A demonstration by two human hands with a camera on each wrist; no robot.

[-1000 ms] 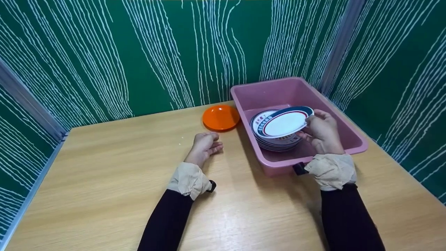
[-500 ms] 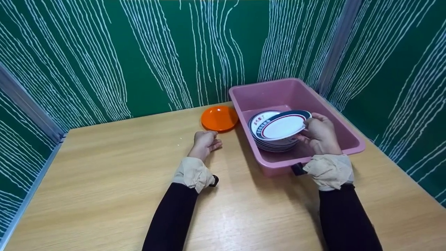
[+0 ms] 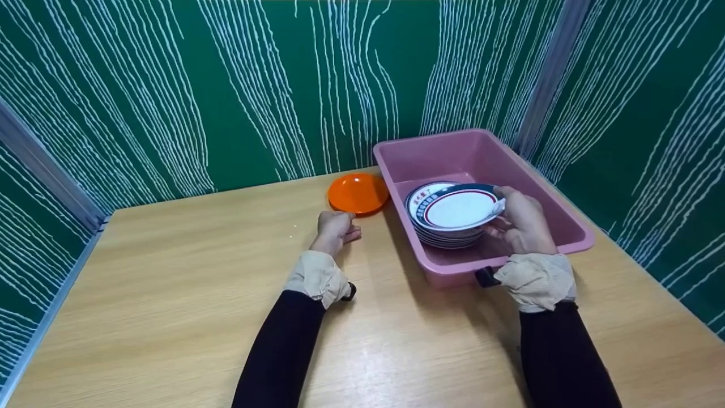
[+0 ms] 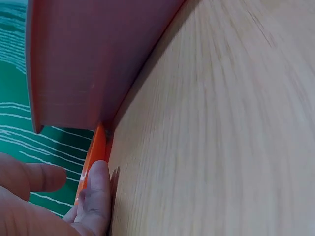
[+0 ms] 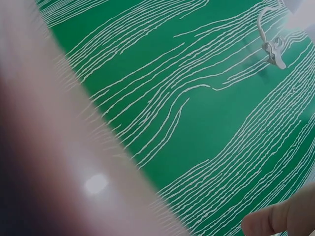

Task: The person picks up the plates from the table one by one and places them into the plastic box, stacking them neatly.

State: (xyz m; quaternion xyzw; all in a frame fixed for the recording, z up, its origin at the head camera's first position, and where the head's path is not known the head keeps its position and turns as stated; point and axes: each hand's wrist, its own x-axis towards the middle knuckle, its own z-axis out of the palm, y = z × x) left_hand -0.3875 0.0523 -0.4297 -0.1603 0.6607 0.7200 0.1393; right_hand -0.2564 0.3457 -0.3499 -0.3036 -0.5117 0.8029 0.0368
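Observation:
In the head view, my right hand (image 3: pixel 524 221) grips the right edge of a white plate (image 3: pixel 461 209) with a dark blue and red rim. That plate lies tilted over a stack of similar plates (image 3: pixel 450 241) inside the pink plastic tub (image 3: pixel 566 229). My left hand (image 3: pixel 334 229) rests low at the table near an orange plate (image 3: pixel 358 194), holding nothing. In the left wrist view, the thumb stands apart from the fingers (image 4: pixel 100 191), which lie beside the orange plate's edge (image 4: pixel 96 150). The right wrist view shows a fingertip (image 5: pixel 268 220) but not the held plate.
The tub's near wall (image 3: pixel 453 277) stands between my hands. Green walls with white lines (image 3: pixel 249 85) close off the back and sides of the wooden table (image 3: pixel 187 294). In the right wrist view, a blurred pink rim (image 5: pixel 98 147) crosses the left side.
The right hand has lowered the held plate slightly toward the stack, its right side coming down. The left hand stays nearly in place by the orange plate.

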